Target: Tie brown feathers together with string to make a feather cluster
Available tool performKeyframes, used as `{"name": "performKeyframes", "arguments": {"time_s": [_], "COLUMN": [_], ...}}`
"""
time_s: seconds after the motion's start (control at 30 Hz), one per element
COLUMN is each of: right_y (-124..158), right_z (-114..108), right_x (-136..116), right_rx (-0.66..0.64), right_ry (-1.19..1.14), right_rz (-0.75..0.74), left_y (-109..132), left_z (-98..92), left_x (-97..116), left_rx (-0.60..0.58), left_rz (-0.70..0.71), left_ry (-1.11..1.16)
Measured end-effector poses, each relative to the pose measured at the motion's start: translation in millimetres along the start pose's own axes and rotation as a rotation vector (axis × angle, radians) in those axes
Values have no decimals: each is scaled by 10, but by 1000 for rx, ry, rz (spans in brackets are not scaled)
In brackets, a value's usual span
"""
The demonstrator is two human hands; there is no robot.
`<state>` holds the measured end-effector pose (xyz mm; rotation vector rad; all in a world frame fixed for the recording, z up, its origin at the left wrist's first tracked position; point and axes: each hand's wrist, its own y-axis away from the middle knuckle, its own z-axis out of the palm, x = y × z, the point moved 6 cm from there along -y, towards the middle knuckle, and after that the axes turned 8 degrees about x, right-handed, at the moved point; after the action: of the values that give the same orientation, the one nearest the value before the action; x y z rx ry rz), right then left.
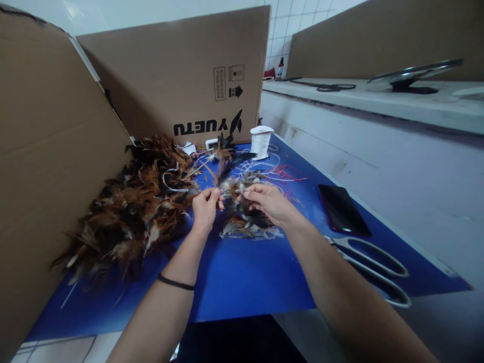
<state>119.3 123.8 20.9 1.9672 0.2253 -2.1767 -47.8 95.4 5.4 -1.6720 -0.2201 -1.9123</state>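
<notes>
My left hand is closed in a pinch in the middle of the view. From its fingertips a dark feather with a brownish base fans up and to the right. A short gap to the right, my right hand has thumb and forefinger pressed together; whatever they grip is too small to make out. Under and between both hands lies a small bunch of grey, black and brown feathers. Left of my left hand spreads a big heap of brown and black feathers, with a white strip on it.
On the blue tabletop stand a spool of white ribbon and, by it, loose red threads. A phone and large scissors lie right. Cardboard walls off the back and left. A ledge runs along the right.
</notes>
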Motion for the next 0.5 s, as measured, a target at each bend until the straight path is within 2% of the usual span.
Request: {"name": "performKeyframes", "arguments": {"time_s": [0.17, 0.37, 0.5], "right_y": [23, 49, 43], "right_z": [6, 47, 31], "right_x": [-39, -87, -72], "right_rx": [31, -61, -46], "right_ry": [-2, 1, 28], "right_rz": [-24, -131, -134], "left_y": [6, 17, 23], "left_z": [17, 27, 36], "left_x": [-4, -20, -34], "left_rx": [-18, -37, -61], "left_rz": [7, 9, -4], "left_ry": [-20, -30, -53]}}
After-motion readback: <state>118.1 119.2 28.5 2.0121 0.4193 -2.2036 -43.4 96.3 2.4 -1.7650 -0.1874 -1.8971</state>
